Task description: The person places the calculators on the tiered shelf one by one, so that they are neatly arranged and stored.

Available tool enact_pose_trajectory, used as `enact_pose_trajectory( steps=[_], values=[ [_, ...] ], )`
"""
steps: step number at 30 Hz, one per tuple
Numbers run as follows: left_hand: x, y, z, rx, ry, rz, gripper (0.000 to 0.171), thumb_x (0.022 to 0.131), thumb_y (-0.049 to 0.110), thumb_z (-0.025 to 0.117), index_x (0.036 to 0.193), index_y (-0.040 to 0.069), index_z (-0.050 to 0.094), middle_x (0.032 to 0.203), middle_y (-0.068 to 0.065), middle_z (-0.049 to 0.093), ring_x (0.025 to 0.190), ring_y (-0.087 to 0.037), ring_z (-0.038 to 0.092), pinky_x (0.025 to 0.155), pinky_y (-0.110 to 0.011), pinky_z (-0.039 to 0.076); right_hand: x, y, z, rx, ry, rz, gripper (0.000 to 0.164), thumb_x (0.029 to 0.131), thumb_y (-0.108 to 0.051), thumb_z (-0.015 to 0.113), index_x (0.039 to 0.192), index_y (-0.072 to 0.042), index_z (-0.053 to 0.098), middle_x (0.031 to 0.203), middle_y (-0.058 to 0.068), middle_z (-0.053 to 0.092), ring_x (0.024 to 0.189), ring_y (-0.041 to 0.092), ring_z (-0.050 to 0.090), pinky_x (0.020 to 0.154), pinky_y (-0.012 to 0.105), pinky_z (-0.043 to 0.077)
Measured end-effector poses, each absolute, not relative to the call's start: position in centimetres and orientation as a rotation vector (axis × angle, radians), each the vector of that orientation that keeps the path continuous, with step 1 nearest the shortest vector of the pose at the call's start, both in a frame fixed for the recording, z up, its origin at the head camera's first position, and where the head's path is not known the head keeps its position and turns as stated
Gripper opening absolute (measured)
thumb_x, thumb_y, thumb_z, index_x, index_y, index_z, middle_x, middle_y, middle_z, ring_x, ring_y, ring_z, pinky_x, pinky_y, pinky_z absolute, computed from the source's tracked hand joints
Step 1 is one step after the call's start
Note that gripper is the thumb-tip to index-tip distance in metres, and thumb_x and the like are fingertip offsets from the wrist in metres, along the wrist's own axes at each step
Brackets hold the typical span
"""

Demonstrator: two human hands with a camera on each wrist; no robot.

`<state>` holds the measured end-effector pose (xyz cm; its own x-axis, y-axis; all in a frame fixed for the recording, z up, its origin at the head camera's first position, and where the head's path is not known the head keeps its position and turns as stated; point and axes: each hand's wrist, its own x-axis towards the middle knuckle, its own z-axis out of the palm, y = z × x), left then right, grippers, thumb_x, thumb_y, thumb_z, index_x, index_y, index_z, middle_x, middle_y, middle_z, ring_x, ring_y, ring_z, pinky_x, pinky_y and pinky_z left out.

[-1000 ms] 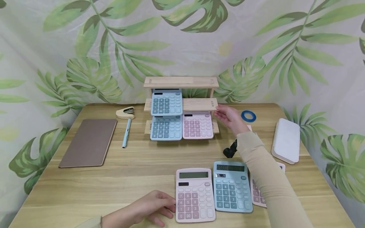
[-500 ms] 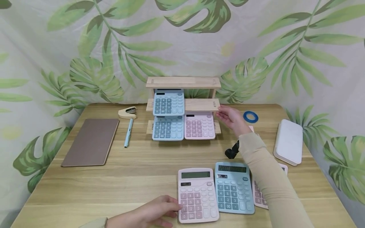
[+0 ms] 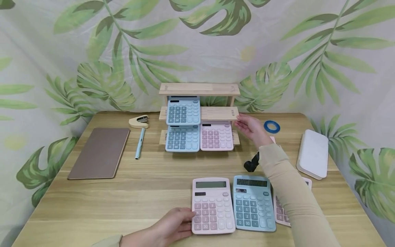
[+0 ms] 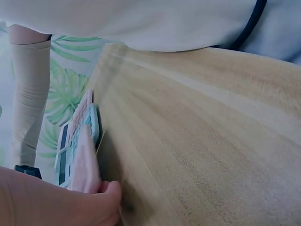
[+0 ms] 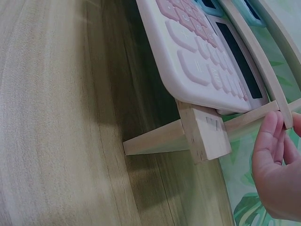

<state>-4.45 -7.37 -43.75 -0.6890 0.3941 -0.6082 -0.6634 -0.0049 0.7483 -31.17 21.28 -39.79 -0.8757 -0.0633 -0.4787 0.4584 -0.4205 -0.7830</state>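
My left hand (image 3: 174, 224) pinches the left edge of a pink calculator (image 3: 213, 209), thumb on top. In the left wrist view this calculator (image 4: 85, 165) looks tilted, its near edge off the table. Beside it lie a blue calculator (image 3: 254, 206) and another pink calculator (image 3: 280, 212), partly hidden by my right sleeve. My right hand (image 3: 251, 129) pinches the right end of the middle board of a wooden shelf (image 3: 217, 113). On the shelf are a blue calculator (image 3: 183, 111) on the middle level, and a blue calculator (image 3: 182, 140) and a pink calculator (image 3: 216, 138) on the lower level.
At the left are a brown notebook (image 3: 100, 152), a light-blue pen (image 3: 140, 144) and a cream stapler (image 3: 138, 122). On the right lie a blue tape roll (image 3: 272, 127), a white case (image 3: 313, 153) and a black object (image 3: 251, 164) half covered by my sleeve.
My left fingers have closed on the nearest pink calculator's edge, and it has shifted slightly away from me. My right hand stays on the shelf board. The head view has turned slightly left.
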Motion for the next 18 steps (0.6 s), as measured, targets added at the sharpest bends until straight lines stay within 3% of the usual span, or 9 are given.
enact_pose_trajectory(
  steps=[7,18],
  values=[
    [-5.1,-6.9,-43.3,-0.239,1.486,1.886,0.059,0.090,0.003,0.048,0.134,-0.022,0.016,0.118,-0.026,0.055,0.097,-0.020,0.063,0.092,-0.044,0.053,-31.6,21.4,-40.0,0.550,1.465,-2.352,0.054,0.090,-0.004,0.055,0.141,-0.008,0.038,0.076,0.001,0.066,0.076,0.011,0.063,0.084,0.019,0.054],
    [-8.7,-6.2,-37.5,-0.153,1.594,1.954,0.056,0.094,0.009,0.046,0.138,-0.013,0.020,0.124,-0.025,0.049,0.091,-0.016,0.063,0.089,-0.034,0.055,-31.7,21.4,-40.3,0.546,1.456,-2.362,0.054,0.089,-0.001,0.056,0.140,-0.006,0.038,0.072,0.001,0.067,0.071,0.011,0.065,0.078,0.019,0.056]
  ],
)
